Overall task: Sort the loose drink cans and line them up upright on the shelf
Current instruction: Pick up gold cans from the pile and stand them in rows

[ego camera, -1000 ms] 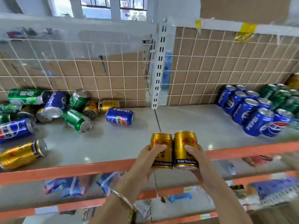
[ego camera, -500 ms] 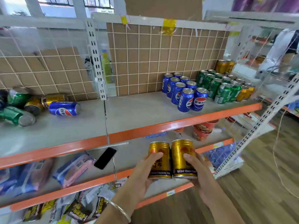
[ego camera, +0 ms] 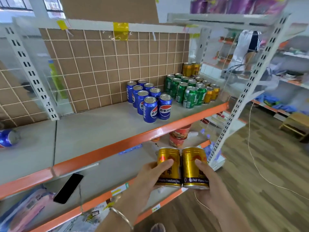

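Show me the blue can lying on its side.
The blue metal can far left on the grey shelf; the other blue cans stand upright in rows.

Wood-plank floor [ego camera: 267, 190], bright windows [ego camera: 16, 4] behind

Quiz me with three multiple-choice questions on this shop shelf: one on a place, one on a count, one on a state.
1. Where does the flat black phone lie?
A. among the blue cans
B. on the wooden floor
C. on the lower grey shelf

2. How many short gold metal cans are being held?
A. two
B. one
C. four

3. How does the cluster of blue metal Pepsi cans sit on the orange-edged grey shelf?
A. on their sides
B. upright
C. stacked in two layers

Answers:
1 C: the phone rests on the shelf under the orange-edged one.
2 A: the left hand grips one can and the right hand grips the other.
3 B: their silver tops face up.
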{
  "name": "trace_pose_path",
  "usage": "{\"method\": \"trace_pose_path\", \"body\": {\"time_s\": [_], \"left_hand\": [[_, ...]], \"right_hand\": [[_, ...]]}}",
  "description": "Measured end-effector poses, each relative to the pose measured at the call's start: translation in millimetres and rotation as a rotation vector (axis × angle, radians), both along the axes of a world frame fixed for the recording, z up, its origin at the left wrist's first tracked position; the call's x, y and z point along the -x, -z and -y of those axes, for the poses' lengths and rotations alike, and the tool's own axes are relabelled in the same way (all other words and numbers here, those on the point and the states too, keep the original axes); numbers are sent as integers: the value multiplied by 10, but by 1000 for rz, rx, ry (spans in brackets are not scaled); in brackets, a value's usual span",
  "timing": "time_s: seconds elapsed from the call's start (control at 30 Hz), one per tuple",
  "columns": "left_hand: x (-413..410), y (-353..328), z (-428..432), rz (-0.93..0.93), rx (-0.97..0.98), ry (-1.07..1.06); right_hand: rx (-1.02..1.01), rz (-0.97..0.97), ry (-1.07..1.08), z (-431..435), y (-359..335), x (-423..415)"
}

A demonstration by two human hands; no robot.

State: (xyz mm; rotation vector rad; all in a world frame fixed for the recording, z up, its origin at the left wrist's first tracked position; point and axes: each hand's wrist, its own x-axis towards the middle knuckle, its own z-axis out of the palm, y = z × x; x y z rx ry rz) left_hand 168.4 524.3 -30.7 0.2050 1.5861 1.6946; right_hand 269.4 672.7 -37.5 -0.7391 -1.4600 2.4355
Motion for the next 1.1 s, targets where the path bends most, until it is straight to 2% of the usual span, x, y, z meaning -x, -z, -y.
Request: {"method": "trace_pose_path", "body": {"time_s": [0.23,0.43,0.57,0.7,0.87,1.1], "left_hand": [[613,11,-841,-42,-14,51],[1186,-197,-1490,-51,-24,6],[1509,-313,-1828,-117,4,34],[1699,-410,-2179,-162,-17,20],[1944,-628,-2732,-336,-5,-60],[2454,-819,-3590,-435,9,-116]], "right_hand": [[-101,19,40,-773,-143,506],[-147,-2,22,-1409,-317,1162],[-120,-21,63,-1741,-397,1440],[-213,-22,107,-2099,-509,1656],[-270,-54,141,-2638,-671,1989],[-406,-94,25,-3541,-907,2593]]}}
